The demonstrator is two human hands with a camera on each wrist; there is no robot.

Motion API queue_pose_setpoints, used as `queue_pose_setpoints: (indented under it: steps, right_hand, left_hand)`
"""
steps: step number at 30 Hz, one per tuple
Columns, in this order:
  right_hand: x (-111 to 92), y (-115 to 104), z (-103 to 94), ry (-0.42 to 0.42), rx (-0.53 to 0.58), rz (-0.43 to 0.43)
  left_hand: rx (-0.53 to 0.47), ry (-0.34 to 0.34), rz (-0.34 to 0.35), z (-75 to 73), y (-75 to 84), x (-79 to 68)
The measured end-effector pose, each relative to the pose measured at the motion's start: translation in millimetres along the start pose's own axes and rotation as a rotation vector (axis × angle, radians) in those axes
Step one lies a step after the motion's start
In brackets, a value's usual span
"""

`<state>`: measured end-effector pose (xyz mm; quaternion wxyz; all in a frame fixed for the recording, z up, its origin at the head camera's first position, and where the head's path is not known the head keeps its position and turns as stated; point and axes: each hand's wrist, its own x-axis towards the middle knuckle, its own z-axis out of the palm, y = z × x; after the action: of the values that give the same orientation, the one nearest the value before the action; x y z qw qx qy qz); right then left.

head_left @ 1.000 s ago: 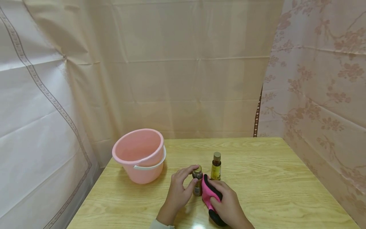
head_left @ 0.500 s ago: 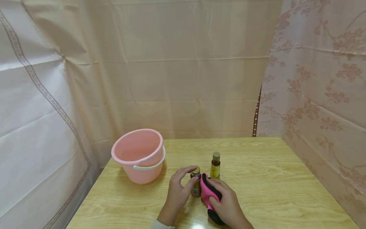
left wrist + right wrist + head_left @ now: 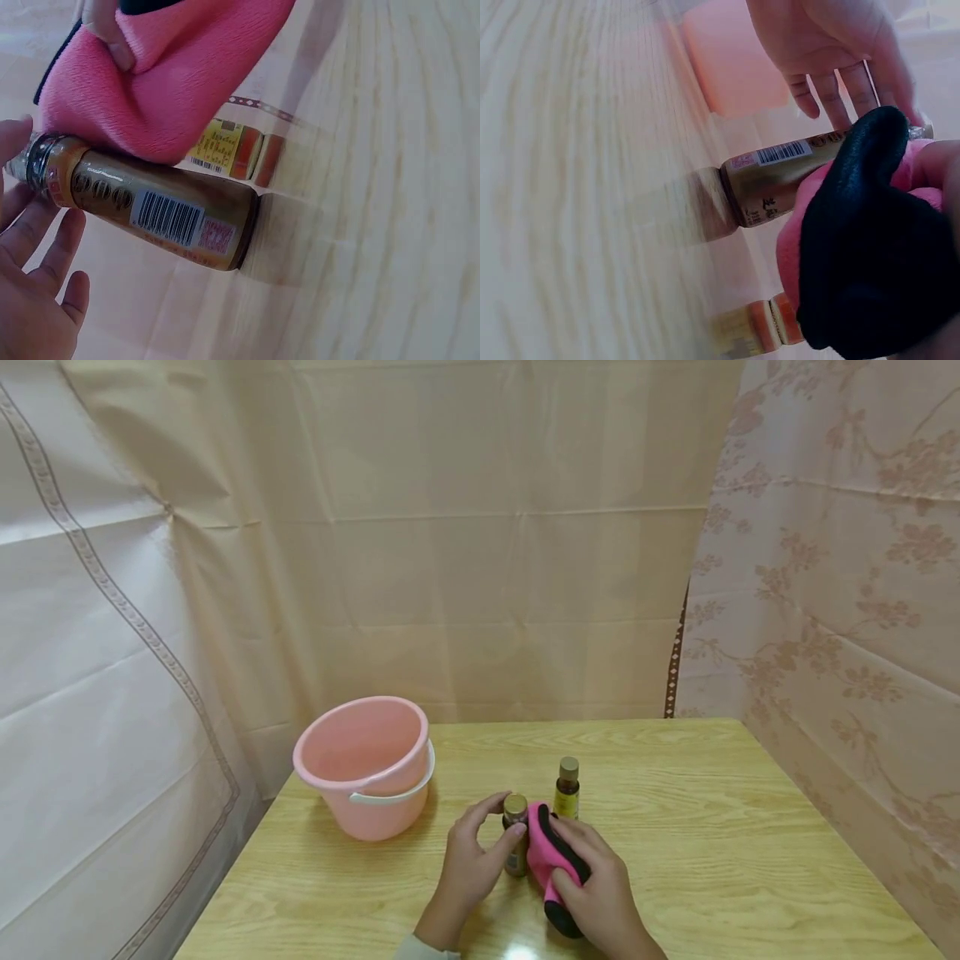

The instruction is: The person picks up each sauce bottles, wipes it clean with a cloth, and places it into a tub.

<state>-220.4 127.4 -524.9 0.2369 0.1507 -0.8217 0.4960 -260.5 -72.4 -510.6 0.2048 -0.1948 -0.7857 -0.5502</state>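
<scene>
A brown glass bottle (image 3: 515, 860) with a gold cap stands upright on the table; its barcode label (image 3: 170, 217) shows in the left wrist view. My left hand (image 3: 472, 852) holds it around the neck between thumb and fingers. In my right hand (image 3: 596, 881) is a bunched pink cloth (image 3: 542, 856) with black edging. The cloth touches the bottle's right side, which it partly covers. Just behind the right hand stands a second bottle (image 3: 567, 797), with a yellow label and gold cap; the hand hides its lower part in the head view.
To the left, a pink bucket (image 3: 382, 818) with a white handle stands near the table's far left corner. The wood-grain table (image 3: 712, 843) runs on to the right. Curtains (image 3: 480, 568) hang behind and at both sides.
The right hand has moved the cloth slightly up and away along the bottle's side. My left index finger has slid from the cap's top to its side.
</scene>
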Motion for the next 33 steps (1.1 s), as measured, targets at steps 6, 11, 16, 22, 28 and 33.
queue_pose_setpoints:
  steps: [6,11,16,22,28,33]
  right_hand:
    - [0.1,-0.7,-0.8,0.027,0.018,-0.075]
    - [-0.5,-1.1,0.1,0.010,0.020,-0.031]
    - [-0.9,-0.1,1.2,-0.006,0.009,0.019]
    - [0.4,-0.3,1.5,-0.047,-0.038,0.092]
    - [1.9,-1.6,1.9,-0.116,-0.088,0.195]
    - [1.5,-1.2,1.3,-0.153,-0.141,0.204]
  left_hand:
    - [-0.020,0.005,-0.023,2.1,1.7,-1.1]
    - [-0.020,0.009,-0.026,2.1,2.1,-1.0]
    - [-0.016,0.009,-0.023,2.1,1.5,-0.4]
    - [-0.019,0.012,-0.027,1.7,0.8,-0.4]
    - [-0.020,0.011,-0.026,1.4,0.7,0.0]
    - [-0.012,-0.007,-0.046,0.1,3.3,-0.4]
